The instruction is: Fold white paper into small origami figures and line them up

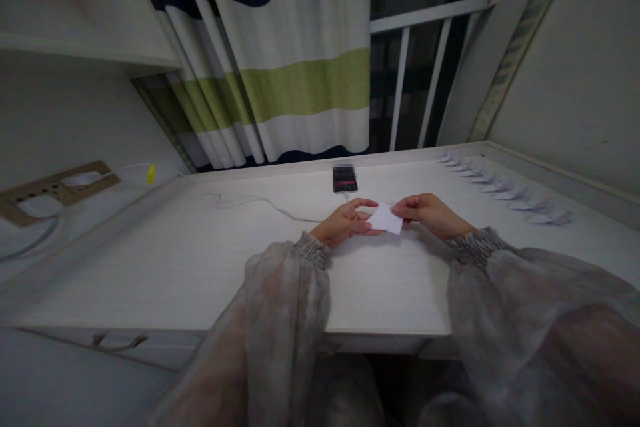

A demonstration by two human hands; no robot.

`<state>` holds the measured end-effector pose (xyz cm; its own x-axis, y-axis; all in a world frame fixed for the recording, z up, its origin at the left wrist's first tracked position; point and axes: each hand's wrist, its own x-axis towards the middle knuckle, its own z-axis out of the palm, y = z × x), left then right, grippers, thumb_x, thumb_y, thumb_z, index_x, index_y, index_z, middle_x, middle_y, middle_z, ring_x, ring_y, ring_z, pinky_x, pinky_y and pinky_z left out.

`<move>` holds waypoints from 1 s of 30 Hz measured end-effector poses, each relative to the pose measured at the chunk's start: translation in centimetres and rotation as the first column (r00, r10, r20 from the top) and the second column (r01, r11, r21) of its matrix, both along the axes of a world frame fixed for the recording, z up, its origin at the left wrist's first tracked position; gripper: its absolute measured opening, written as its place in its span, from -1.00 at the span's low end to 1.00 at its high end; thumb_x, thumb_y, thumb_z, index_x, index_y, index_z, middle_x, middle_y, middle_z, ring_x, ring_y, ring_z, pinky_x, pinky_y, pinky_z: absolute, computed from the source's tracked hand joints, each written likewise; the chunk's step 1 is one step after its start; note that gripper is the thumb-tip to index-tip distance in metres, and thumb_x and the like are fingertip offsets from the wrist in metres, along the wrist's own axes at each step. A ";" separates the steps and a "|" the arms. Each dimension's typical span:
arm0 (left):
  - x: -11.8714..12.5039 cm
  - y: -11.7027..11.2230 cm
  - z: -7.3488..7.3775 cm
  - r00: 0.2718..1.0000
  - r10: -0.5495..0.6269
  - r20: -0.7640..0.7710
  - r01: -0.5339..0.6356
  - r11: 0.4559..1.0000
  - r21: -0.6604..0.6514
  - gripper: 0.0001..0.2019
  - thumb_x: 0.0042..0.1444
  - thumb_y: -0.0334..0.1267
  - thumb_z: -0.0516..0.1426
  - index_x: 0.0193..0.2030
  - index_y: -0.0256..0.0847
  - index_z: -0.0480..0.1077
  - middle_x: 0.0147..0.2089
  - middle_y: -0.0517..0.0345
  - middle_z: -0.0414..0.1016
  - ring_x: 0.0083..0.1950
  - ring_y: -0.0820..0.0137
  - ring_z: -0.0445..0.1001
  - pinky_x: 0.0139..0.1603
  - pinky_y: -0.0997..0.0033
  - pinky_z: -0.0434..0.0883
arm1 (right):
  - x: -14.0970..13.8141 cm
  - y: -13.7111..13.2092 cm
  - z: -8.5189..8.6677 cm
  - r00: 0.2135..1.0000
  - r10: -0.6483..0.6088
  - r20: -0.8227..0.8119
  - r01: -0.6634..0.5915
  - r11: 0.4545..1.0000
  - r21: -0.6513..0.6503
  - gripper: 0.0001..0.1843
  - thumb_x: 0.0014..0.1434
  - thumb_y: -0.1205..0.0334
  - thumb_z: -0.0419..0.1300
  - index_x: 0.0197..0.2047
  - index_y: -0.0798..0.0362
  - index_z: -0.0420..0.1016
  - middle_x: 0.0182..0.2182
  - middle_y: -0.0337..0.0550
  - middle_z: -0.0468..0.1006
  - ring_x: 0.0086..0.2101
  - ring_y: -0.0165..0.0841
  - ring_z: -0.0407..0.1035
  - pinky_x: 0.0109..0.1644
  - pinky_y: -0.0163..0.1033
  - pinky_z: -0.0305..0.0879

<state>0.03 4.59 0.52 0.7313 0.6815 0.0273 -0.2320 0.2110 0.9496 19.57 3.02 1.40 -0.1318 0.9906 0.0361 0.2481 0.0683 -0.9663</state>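
Above the white desk, a small piece of folded white paper [386, 219] is held up between both my hands. My left hand [347, 221] grips its left side, with fingers at the upper and lower edges. At the paper's right corner, my right hand [427, 212] pinches it between thumb and fingers. The fingers behind the sheet are partly hidden. Several folded white paper figures [520, 195] stand in a slanting row on the right part of the desk; their exact shape is too small to make out.
A phone [345, 179] lies beyond my hands, with a white cable [270, 203] running left across the desk [165, 267]. A power strip [55, 190] with plugs is at the left wall. Behind the desk hang a striped curtain [305, 80] and white window bars [400, 87].
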 end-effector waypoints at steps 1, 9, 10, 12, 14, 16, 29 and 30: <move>-0.1 0.0 0.1 1.000 -0.009 -0.004 0.009 1.000 -0.006 -0.49 -0.26 -0.51 0.24 -0.12 -0.29 0.17 -0.36 0.06 0.51 -0.23 0.34 0.48 -0.10 0.23 0.35 | 0.1 0.0 0.0 1.000 0.003 0.004 -0.003 1.000 -0.001 -0.72 -0.27 0.09 0.30 -0.63 0.17 0.44 -0.75 -0.29 0.34 -0.65 -0.54 0.14 -0.55 -0.37 0.03; -0.7 0.4 0.0 0.998 0.035 -0.054 -0.036 0.999 -0.026 -0.53 -0.12 -0.47 0.19 -0.05 -0.27 0.15 -0.32 0.00 0.50 -0.24 0.28 0.50 -0.15 0.21 0.39 | 0.6 0.3 -0.2 0.998 -0.064 0.014 0.064 0.998 0.002 -0.72 -0.27 0.09 0.30 -0.63 0.16 0.44 -0.76 -0.29 0.33 -0.66 -0.53 0.13 -0.56 -0.36 0.03; -0.7 0.5 -0.1 0.996 0.054 -0.070 -0.056 0.998 -0.028 -0.57 -0.09 -0.44 0.18 -0.06 -0.27 0.16 -0.32 0.00 0.50 -0.25 0.29 0.50 -0.18 0.22 0.40 | 0.6 0.4 -0.2 0.998 -0.069 0.004 0.069 0.998 0.000 -0.73 -0.28 0.09 0.30 -0.63 0.16 0.44 -0.76 -0.29 0.33 -0.66 -0.53 0.13 -0.57 -0.36 0.04; -0.6 0.7 -0.2 0.987 0.113 -0.115 -0.118 0.993 -0.031 -0.68 -0.01 -0.29 0.13 -0.10 -0.29 0.20 -0.33 -0.02 0.50 -0.32 0.32 0.51 -0.26 0.28 0.42 | 0.7 0.5 -0.2 0.997 -0.077 -0.016 0.077 0.997 -0.005 -0.73 -0.29 0.10 0.30 -0.65 0.15 0.43 -0.76 -0.29 0.33 -0.66 -0.52 0.14 -0.57 -0.36 0.04; -0.5 0.8 -0.3 0.966 0.182 -0.183 -0.189 0.982 -0.020 -0.71 0.05 -0.13 0.05 -0.20 -0.35 0.26 -0.38 -0.05 0.49 -0.41 0.36 0.50 -0.35 0.35 0.43 | 0.7 0.5 -0.2 0.996 -0.084 -0.023 0.083 0.996 -0.007 -0.74 -0.29 0.11 0.30 -0.66 0.15 0.42 -0.76 -0.28 0.33 -0.66 -0.52 0.14 -0.57 -0.36 0.05; -0.4 0.8 -0.4 0.941 0.228 -0.250 -0.231 0.973 0.016 -0.66 0.04 -0.05 0.03 -0.33 -0.38 0.30 -0.45 -0.05 0.48 -0.51 0.43 0.47 -0.44 0.41 0.42 | 0.6 0.5 -0.1 0.996 -0.090 -0.019 0.090 0.996 -0.009 -0.74 -0.29 0.11 0.30 -0.66 0.15 0.42 -0.76 -0.28 0.34 -0.67 -0.52 0.14 -0.57 -0.36 0.05; -0.7 0.7 -0.2 0.872 0.295 -0.390 -0.217 0.948 0.232 -0.78 -0.26 -0.34 0.26 -0.42 -0.39 0.38 -0.54 0.09 0.48 -0.59 0.54 0.41 -0.58 0.59 0.31 | 0.7 0.4 -0.1 0.995 -0.100 -0.019 0.099 0.994 -0.052 -0.76 -0.30 0.15 0.31 -0.70 0.14 0.40 -0.80 -0.28 0.32 -0.69 -0.51 0.14 -0.60 -0.35 0.04; -0.7 0.7 -0.2 0.870 0.298 -0.393 -0.215 0.946 0.243 -0.79 -0.23 -0.33 0.25 -0.42 -0.39 0.39 -0.53 0.07 0.49 -0.58 0.54 0.41 -0.57 0.59 0.31 | 0.7 0.4 -0.1 0.995 -0.098 -0.021 0.097 0.994 -0.053 -0.76 -0.30 0.15 0.31 -0.70 0.14 0.40 -0.79 -0.28 0.32 -0.69 -0.52 0.14 -0.60 -0.35 0.04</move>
<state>-0.71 5.27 0.31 0.5016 0.8595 -0.0980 0.1748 0.0102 0.9846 20.32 3.46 1.26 -0.0343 0.9993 -0.0136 0.2288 -0.0054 -0.9735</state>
